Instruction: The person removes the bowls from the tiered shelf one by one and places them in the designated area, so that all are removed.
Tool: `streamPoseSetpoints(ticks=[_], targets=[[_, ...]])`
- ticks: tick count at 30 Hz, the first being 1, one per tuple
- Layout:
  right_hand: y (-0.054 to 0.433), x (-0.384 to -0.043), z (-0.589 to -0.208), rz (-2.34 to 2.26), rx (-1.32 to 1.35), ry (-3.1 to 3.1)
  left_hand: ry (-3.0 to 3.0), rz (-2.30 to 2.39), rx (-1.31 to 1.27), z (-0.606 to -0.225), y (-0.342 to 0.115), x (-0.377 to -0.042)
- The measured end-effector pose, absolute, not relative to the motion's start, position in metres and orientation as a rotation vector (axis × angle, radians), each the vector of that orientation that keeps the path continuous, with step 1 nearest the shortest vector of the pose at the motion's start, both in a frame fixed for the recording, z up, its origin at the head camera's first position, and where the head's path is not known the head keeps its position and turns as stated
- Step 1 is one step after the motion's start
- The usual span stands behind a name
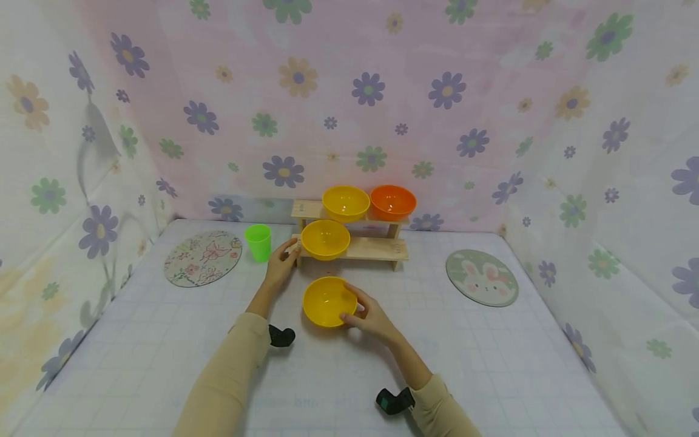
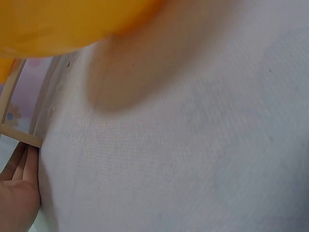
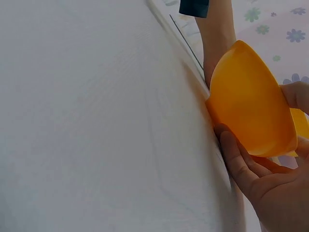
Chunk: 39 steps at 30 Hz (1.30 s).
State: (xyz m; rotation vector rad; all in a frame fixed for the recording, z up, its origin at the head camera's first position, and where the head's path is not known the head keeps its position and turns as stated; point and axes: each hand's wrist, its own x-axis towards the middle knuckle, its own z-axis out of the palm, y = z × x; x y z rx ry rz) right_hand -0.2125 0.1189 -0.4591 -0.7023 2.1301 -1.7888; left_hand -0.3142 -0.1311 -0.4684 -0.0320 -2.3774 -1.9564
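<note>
My right hand grips a yellow bowl by its right side, thumb at the near rim and fingers along the far side. In the right wrist view, fingers reach under this bowl, which shows from the side low over the table. My left hand is at the left end of a two-tier wooden shelf. Its extended fingers touch the end of the wood in the left wrist view. Another yellow bowl sits on the lower tier, just right of those fingers.
On the upper tier stand a yellow bowl and an orange bowl, side by side. A green cup is left of the shelf. Round mats lie at far left, a floral mat, and at right, a bunny mat. Flowered cloth backs the table.
</note>
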Motion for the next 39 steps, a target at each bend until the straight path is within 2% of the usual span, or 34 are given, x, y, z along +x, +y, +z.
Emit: streamPoseSetpoints(ticks=[7, 14, 19, 28, 39], targets=[[0.119, -0.213, -0.459, -1.765, -0.664, 2.109, -2.359, -1.968, -0.013, -0.485, -0.133, -0.325], [0.124, -0.222, -0.475, -1.764, -0.679, 2.058, -2.376, -1.957, -0.026, -0.459, -0.128, -0.306], [0.132, -0.230, -0.485, -1.724, -0.736, 2.095, -2.372, -1.948, -0.028, -0.455, -0.127, -0.302], [0.135, -0.231, -0.445, -1.730, -0.590, 2.241, -2.347, -1.927, -0.012, -0.490, -0.131, -0.327], [0.123, -0.267, -0.426, -1.832, -0.527, 2.334, -2.348, -1.938, 0.011, -0.491, -0.131, -0.327]])
